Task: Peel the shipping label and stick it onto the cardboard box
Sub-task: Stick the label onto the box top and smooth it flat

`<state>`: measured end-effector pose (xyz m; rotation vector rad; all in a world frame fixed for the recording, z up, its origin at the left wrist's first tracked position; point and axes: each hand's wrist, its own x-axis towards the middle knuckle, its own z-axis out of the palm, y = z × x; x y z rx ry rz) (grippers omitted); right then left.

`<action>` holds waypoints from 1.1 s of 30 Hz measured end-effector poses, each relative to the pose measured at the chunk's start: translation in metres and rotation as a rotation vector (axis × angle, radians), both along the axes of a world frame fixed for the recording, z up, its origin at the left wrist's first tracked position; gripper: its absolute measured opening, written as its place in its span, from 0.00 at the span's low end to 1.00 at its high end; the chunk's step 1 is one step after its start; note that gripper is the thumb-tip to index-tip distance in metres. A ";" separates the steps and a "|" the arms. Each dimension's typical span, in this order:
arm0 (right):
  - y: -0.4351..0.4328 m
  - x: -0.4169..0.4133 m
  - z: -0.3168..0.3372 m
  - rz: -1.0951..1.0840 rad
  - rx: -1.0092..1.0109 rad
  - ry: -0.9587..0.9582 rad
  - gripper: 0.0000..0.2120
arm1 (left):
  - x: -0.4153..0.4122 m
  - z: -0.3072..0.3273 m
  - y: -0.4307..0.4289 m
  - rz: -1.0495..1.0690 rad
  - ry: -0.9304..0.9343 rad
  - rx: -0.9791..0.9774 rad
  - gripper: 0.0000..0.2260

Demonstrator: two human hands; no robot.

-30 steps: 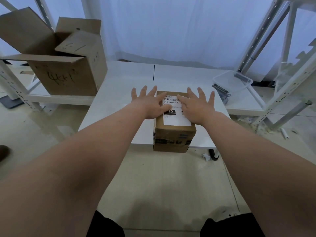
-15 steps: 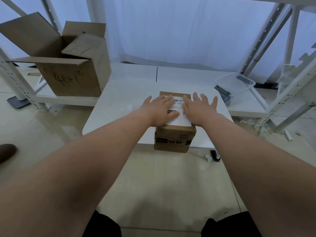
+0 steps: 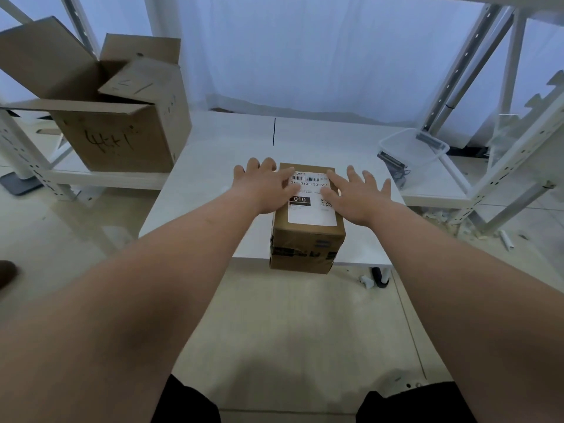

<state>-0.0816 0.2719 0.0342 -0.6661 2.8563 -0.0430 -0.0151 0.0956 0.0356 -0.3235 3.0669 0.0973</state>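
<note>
A small brown cardboard box [image 3: 306, 244] stands at the front edge of the white table [image 3: 213, 166]. A white shipping label [image 3: 311, 209] with a barcode and "010" lies flat on its top face. My left hand [image 3: 265, 186] rests flat on the box's left top edge, fingers spread over the label's left side. On the right, my right hand [image 3: 357, 193] lies flat too, its thumb and forefinger on the label's right side. Neither hand holds anything.
A large open cardboard box [image 3: 116, 123] sits on a low shelf at the left. A clear plastic tub [image 3: 412, 151] with dark items stands on the right shelf. White metal racking [image 3: 518, 166] flanks both sides. White curtains hang behind the table.
Both hands have slid apart and toward the far end of the box top, uncovering the label's middle and lower part. The box has stayed in place.
</note>
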 end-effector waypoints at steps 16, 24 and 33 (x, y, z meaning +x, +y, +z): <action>-0.008 0.005 0.004 0.195 -0.002 -0.001 0.24 | 0.005 -0.007 0.003 -0.053 -0.065 0.052 0.30; 0.024 0.014 0.015 0.164 0.003 -0.188 0.33 | 0.010 -0.002 0.016 -0.081 0.035 -0.083 0.25; 0.017 0.024 0.020 0.072 0.078 -0.136 0.37 | 0.043 0.008 -0.005 -0.164 -0.135 0.035 0.33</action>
